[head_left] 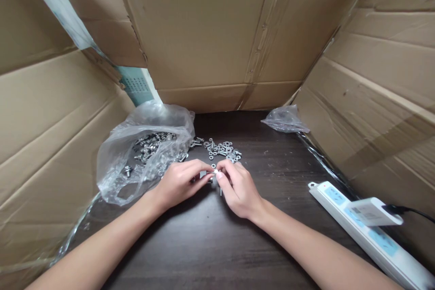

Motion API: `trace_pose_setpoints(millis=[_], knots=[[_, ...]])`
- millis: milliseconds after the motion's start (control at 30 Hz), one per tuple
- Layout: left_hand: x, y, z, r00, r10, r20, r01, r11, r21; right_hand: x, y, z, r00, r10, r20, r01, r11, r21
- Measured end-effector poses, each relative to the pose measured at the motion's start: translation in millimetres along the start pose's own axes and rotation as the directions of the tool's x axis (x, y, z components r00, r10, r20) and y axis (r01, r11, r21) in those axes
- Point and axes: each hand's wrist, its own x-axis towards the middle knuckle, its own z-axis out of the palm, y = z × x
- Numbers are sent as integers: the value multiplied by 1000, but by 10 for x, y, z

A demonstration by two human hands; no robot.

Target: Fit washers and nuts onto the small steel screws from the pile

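My left hand (180, 180) and my right hand (237, 186) meet over the table, thumbs and fingertips pinched together. Between them is a thin metal screw (211, 172), its shank coming from my left fingertips. A small bright metal piece (216, 171) sits at my right fingertips, too small and glaring to name surely. Another thin metal shank (220, 191) shows just below my right thumb. Just beyond the hands lies a loose pile of screws, nuts and washers (222, 148), with a single nut (213, 166) close to my fingers.
An open clear plastic bag (115, 158) full of metal fasteners stands at left, near my left forearm. A small crumpled plastic bag (285, 119) lies at the back right. A white power strip (353, 231) with a plugged-in adapter (374, 212) runs along the right. Cardboard walls (210, 31) surround the dark table (190, 253).
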Motion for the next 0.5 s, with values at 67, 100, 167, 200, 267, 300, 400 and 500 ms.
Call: trace_pose_setpoints(millis=[67,100,167,200,267,300,400,500], knots=[[-3,-6,0,1000,-3,2,3,1000,3,1,-3,-5,1000,0,2,0,1000,3],[-4,-8,1,1000,-3,5,3,1000,3,1,-3,-6,1000,-4,6,4,1000,2],[-5,-9,5,1000,-1,9,1,1000,-1,3,0,-6,1000,-14,12,14,1000,-5],[-5,-7,8,1000,4,8,-4,1000,-3,4,3,-4,1000,-18,12,18,1000,-9],[-1,-2,11,1000,17,5,-17,1000,-5,6,9,2,1000,-26,13,26,1000,-12],[1,2,12,1000,27,3,-27,1000,-4,7,12,6,999,-30,15,31,999,-10],[8,10,7,999,54,-2,-54,999,7,8,20,20,999,-37,28,37,999,-1],[11,11,-3,998,56,0,-56,998,16,7,23,27,999,-30,40,31,999,-8]])
